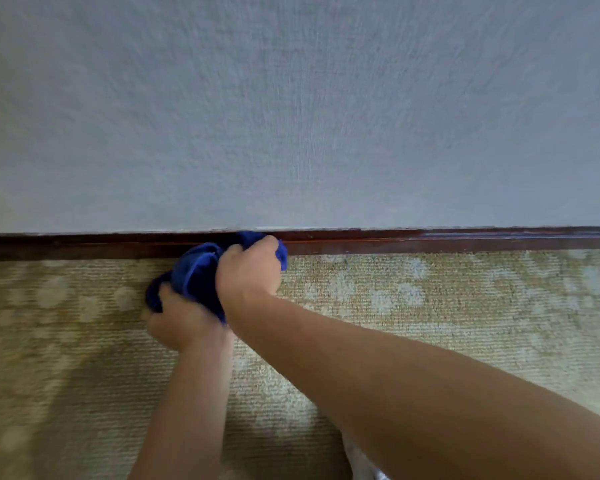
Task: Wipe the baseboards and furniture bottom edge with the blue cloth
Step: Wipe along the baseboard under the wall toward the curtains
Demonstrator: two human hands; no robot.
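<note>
a blue cloth is seen bunched up at the centre of the frame, held by both hands. its upper end is pressed against the dark wooden baseboard, which runs as a band across the full width of the frame just below the middle. the right hand, reaching in from the lower right of the frame, is closed around the upper part of the cloth, with the fingers curled over it and the fingertips hidden against the baseboard. a small fold of cloth is visible past the knuckles on the right side of that hand. the left hand, coming up from the bottom centre of the frame, is closed around the lower end of the cloth, just left of and below the right wrist; the thumb is laid over the fabric. the lower end of the cloth is held just above or on the carpet; which of the two cannot be told.

the upper half of the frame is filled by a pale textured wall. the lower half is covered by a beige carpet with pale round blotches, blurred toward the left edge.
</note>
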